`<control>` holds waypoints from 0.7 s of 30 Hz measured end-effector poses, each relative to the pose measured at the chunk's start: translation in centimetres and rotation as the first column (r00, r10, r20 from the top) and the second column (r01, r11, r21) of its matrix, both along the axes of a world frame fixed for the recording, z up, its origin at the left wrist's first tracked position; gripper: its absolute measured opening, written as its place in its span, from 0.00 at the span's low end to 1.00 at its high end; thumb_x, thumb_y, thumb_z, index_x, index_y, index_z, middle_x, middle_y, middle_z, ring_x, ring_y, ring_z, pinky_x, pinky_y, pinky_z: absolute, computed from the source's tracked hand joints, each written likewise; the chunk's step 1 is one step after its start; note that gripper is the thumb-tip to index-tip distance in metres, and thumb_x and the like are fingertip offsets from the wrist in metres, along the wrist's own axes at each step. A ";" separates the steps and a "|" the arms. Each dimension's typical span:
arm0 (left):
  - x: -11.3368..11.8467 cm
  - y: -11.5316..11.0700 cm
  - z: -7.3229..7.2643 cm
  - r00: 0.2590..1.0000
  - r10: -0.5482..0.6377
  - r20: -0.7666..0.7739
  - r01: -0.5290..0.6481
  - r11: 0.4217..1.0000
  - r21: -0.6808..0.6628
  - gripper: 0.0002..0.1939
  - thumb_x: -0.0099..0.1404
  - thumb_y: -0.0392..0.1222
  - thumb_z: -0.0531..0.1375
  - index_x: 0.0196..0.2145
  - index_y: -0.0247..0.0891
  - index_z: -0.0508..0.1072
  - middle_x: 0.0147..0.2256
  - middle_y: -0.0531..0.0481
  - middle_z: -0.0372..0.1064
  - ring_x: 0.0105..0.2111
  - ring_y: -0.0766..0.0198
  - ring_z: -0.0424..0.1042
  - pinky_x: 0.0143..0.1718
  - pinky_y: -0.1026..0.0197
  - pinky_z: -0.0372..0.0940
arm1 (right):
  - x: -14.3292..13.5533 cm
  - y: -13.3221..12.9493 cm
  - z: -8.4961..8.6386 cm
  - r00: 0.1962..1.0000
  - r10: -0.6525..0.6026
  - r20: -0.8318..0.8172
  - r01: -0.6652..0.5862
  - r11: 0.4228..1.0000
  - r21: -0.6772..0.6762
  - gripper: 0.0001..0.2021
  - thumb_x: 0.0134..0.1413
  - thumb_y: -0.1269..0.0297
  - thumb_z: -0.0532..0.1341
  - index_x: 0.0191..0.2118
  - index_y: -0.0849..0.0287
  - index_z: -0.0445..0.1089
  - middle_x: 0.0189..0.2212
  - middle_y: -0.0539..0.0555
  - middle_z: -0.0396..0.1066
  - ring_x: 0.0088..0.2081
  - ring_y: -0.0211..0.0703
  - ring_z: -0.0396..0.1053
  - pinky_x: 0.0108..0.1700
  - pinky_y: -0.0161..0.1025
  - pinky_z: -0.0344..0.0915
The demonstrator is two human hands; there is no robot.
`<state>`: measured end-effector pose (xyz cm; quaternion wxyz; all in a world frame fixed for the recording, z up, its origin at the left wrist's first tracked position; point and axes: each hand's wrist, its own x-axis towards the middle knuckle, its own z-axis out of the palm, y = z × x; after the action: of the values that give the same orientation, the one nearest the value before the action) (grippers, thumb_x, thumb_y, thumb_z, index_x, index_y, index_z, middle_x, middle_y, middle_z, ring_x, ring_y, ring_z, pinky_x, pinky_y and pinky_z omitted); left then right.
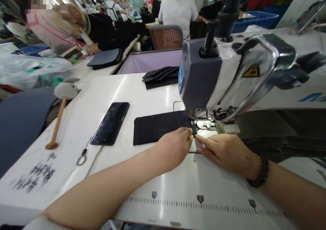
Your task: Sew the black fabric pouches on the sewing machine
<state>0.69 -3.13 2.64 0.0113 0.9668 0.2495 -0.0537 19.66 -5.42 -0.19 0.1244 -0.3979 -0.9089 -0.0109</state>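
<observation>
Clock positions are read from the panel's centre, 12 o'clock pointing away from the operator.

The black rectangular flat fabric panel (149, 129) lies on the glossy white counter (152, 179), its 3 o'clock end at the presser foot of the grey-and-white sewing machine (201, 73). It will likely handle as light, fairly stiff along the layered edges, and prone to slide on the smooth surface; breakage is improbable. Recommended hold: flat fingertip pressure near the 4 o'clock corner, clear of the needle.

Hands: the left hand (175, 146), at 5 o'clock, rests curled fingertips on that corner; whether it pinches cannot be told. The right hand (226, 152), at 4 o'clock, is extended, index fingertip at the panel's edge.

Surroundings: black folded fabric (161, 77) at 12 o'clock; black rectangular smartphone (110, 123) at 9 o'clock.
</observation>
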 end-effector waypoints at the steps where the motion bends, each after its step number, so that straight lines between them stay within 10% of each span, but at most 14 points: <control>1: 0.0 0.2 -0.1 1.000 0.006 0.013 -0.006 1.000 0.009 0.13 0.60 0.30 0.51 0.43 0.24 0.66 0.45 0.38 0.64 0.46 0.58 0.64 0.47 0.61 0.62 | 0.0 0.0 -0.1 1.000 -0.024 0.002 0.024 1.000 0.004 0.14 0.59 0.61 0.49 0.40 0.61 0.68 0.23 0.51 0.71 0.24 0.36 0.68 0.23 0.34 0.53; 21: -0.2 2.8 -1.5 0.966 0.082 0.246 -0.076 0.996 -0.036 0.11 0.62 0.29 0.51 0.42 0.25 0.68 0.42 0.40 0.67 0.49 0.61 0.62 0.50 0.64 0.59 | -0.2 0.1 -0.7 0.992 -0.121 0.042 0.122 0.992 -0.035 0.16 0.57 0.60 0.50 0.45 0.62 0.66 0.28 0.54 0.73 0.27 0.41 0.71 0.25 0.35 0.62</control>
<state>0.48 -0.28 1.14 0.0572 0.9550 0.2838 0.0643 19.42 -5.36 -0.89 0.0979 -0.4545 -0.8853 -0.0091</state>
